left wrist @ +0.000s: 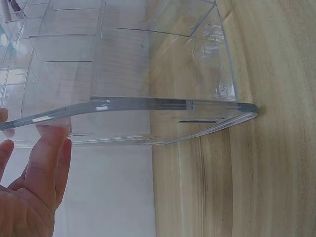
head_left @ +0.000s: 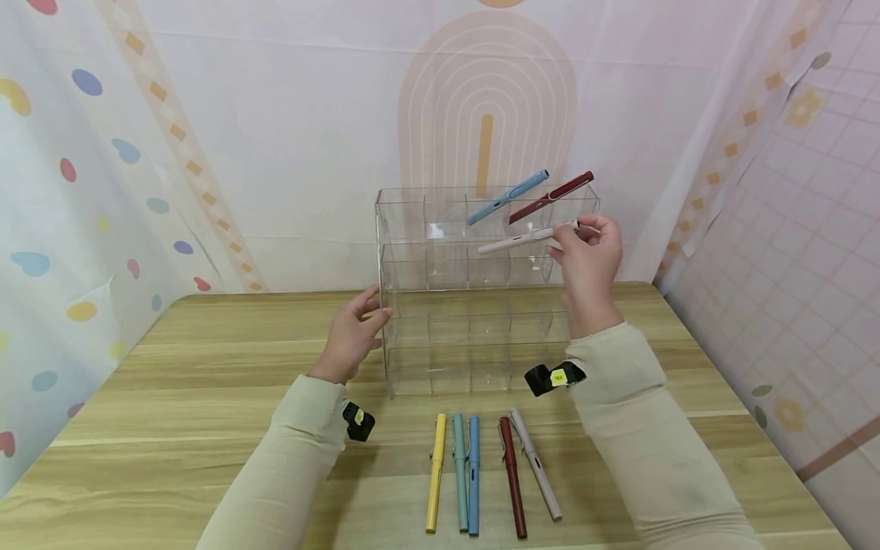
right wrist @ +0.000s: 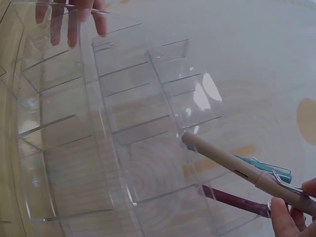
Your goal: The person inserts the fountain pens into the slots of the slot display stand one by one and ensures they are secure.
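Note:
A clear acrylic pen rack (head_left: 447,290) with stepped tiers of compartments stands upright on the table. My left hand (head_left: 352,334) holds its left side panel, thumb at the front edge and fingers (left wrist: 47,168) along the outside. My right hand (head_left: 590,256) pinches a pale capped pen (head_left: 512,243) near its clip end. The pen slants left, its free end (right wrist: 190,139) close in front of the rack's upper tiers. A light blue pen (head_left: 507,197) and a dark red pen (head_left: 550,198) lean in neighbouring compartments of the top tier.
In front of the rack, several pens lie on the wooden table (head_left: 172,428): yellow (head_left: 436,473), teal (head_left: 460,473), blue (head_left: 473,477), dark red (head_left: 512,477) and pale grey (head_left: 536,466). A patterned curtain (head_left: 309,137) hangs behind the rack.

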### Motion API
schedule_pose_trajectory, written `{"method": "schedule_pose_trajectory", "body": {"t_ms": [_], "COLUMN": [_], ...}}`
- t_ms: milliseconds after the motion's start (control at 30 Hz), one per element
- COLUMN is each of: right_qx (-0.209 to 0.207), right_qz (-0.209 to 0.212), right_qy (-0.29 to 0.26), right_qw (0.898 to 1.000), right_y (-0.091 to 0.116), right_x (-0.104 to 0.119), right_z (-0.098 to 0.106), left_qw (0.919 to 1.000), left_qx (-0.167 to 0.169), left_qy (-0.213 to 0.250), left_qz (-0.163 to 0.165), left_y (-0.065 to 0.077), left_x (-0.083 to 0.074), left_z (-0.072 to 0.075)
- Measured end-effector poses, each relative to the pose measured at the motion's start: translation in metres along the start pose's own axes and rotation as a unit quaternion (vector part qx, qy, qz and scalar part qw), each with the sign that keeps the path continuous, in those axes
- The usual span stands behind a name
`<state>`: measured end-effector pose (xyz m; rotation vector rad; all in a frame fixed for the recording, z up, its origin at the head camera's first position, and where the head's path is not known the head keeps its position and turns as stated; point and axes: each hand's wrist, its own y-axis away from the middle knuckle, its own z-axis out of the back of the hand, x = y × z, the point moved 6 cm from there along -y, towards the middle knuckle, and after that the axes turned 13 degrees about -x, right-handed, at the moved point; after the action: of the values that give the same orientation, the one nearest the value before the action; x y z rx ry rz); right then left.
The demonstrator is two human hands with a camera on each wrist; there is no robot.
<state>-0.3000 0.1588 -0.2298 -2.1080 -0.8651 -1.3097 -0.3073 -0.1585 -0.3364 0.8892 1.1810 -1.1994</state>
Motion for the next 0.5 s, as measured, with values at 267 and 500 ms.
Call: {"method": "schedule_pose_trajectory", "body": {"t_ms": [267,500], "right_qx": [0.001,0.003], "right_qz": [0.009,0.005], "right_qy": [0.004,0.008], "right_qw": [1.000,1.000], "right_y": [0.002,0.005], "right_x": [-0.012,-0.020], "right_z": [-0.007,-0.010], "left_qw": [1.0000,1.0000], "left_qx": [0.001,0.002], "left_qy": [-0.001,0.000], "left_qz": [-0.001,-0.002], "left_y": [0.001,0.000], "left_x": [-0.001,0.000], "left_z": [0.000,0.000]}}
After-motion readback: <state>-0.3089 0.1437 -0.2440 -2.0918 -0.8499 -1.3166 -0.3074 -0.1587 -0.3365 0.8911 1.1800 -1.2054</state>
